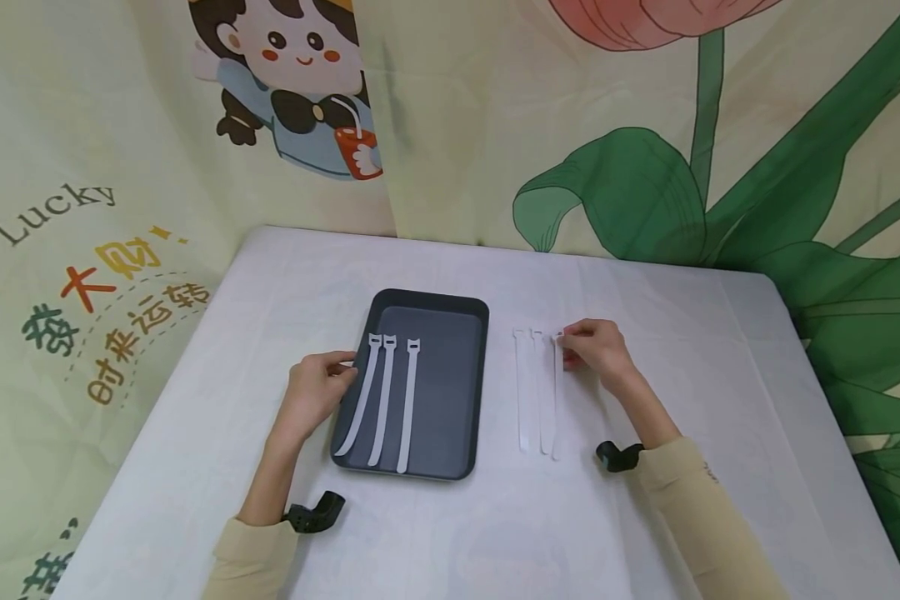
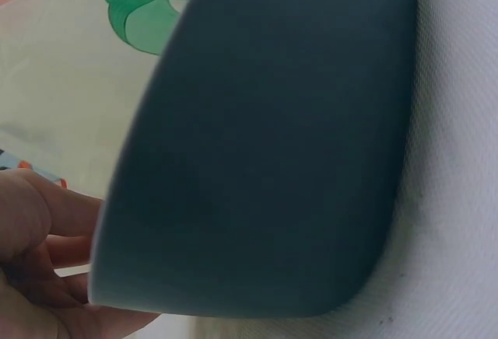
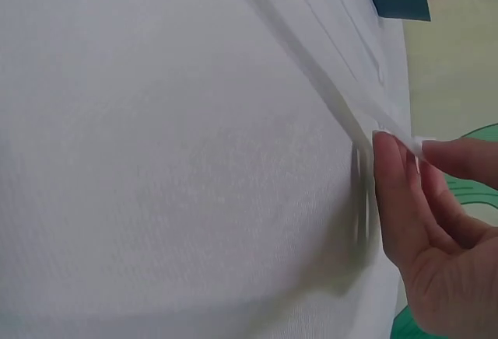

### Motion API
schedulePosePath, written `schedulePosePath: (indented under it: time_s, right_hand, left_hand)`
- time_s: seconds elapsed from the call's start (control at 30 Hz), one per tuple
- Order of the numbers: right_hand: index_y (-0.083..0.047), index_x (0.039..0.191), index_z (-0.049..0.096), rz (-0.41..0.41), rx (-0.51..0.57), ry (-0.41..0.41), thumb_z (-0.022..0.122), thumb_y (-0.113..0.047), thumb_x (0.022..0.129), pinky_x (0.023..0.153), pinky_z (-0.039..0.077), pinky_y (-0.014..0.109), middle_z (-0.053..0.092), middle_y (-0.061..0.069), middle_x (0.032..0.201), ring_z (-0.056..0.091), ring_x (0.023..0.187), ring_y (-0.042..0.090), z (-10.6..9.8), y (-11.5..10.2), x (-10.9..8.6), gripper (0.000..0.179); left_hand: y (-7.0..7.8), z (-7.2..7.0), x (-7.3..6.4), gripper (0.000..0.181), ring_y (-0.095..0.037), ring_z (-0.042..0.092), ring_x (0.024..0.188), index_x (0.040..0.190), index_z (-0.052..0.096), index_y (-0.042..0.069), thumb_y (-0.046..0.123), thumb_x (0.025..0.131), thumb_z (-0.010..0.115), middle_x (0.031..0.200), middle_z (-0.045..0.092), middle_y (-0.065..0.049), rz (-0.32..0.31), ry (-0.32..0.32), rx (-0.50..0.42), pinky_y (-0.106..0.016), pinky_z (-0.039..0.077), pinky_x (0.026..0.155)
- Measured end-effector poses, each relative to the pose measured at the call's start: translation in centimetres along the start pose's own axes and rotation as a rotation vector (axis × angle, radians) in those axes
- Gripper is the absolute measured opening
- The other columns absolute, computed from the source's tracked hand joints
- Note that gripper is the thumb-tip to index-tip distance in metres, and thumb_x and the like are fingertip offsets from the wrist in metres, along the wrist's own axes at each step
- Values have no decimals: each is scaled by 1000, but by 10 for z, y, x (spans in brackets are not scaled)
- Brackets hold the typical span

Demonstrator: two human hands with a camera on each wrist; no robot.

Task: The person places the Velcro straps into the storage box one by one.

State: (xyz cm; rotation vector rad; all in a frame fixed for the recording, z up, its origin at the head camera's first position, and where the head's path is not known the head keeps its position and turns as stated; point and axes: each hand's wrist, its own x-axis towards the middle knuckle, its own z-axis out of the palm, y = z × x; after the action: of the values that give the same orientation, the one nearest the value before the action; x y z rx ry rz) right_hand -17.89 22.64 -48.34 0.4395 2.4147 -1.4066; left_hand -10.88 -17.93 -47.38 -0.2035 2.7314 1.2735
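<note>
My left hand [image 1: 317, 392] grips the left rim of a dark grey tray [image 1: 450, 392]; in the left wrist view, the tray's outer wall [image 2: 257, 160] hides some fingertips. Three white hook-and-loop cable ties [image 1: 408, 404] lie lengthwise in the tray, their slotted heads at the far end. To the tray's right, my right hand [image 1: 598, 354] pinches the head end of another white cable tie [image 1: 557, 408], the rightmost of three on the cloth. The right wrist view shows this tie [image 3: 311, 67] slanting up between thumb and fingers [image 3: 393, 176]. Two more ties [image 1: 528, 392] lie just left of it.
A white cloth covers the table [image 1: 532, 533]. Behind it hangs a printed curtain [image 1: 457, 125] with a cartoon figure and large green leaves. Black wrist cameras [image 1: 318, 512] are worn on both forearms, close above the tabletop.
</note>
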Motion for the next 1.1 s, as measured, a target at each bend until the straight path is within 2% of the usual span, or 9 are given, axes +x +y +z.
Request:
schedulePosePath:
  time_s: [0.23,0.4,0.6,0.83,1.1]
  right_hand:
    - [2,124,63,4,45,-50,66,-22,100,79,61,31,68,18,116,72,81,20,-12,0,-5,34]
    - [5,125,60,-12,87,-116,65,-20,101,80,60,30,66,20,121,72,87,20,-24,0,-11,35]
    - [6,125,57,-26,141,-210,66,-20,101,82,60,30,66,15,116,72,88,19,-33,-2,-18,36]
    - [7,123,57,-54,229,-298,63,-19,102,81,60,29,66,6,106,72,85,17,-36,-11,-28,34]
    - [7,121,56,-88,322,-369,61,-17,104,80,61,34,62,10,113,72,86,19,-32,-30,-40,31]
  left_hand:
    - [-1,1,1,36,-25,66,81,130,66,-7,6,97,61,108,73,-28,-4,-3,-2,-29,49,63]
    - [-1,2,1,36,-25,67,81,130,66,-7,5,97,61,108,73,-28,-2,-3,-1,-28,49,63]
    - [0,2,2,36,-24,66,79,130,66,-7,5,97,61,108,73,-29,-7,-3,-4,-28,49,61]
    - [-1,2,2,36,-25,65,81,131,66,-7,5,98,60,111,72,-29,-16,-5,-3,-28,48,62]
    - [-3,3,4,36,-27,65,81,130,66,-7,6,98,59,109,73,-28,-5,0,2,-29,49,63]
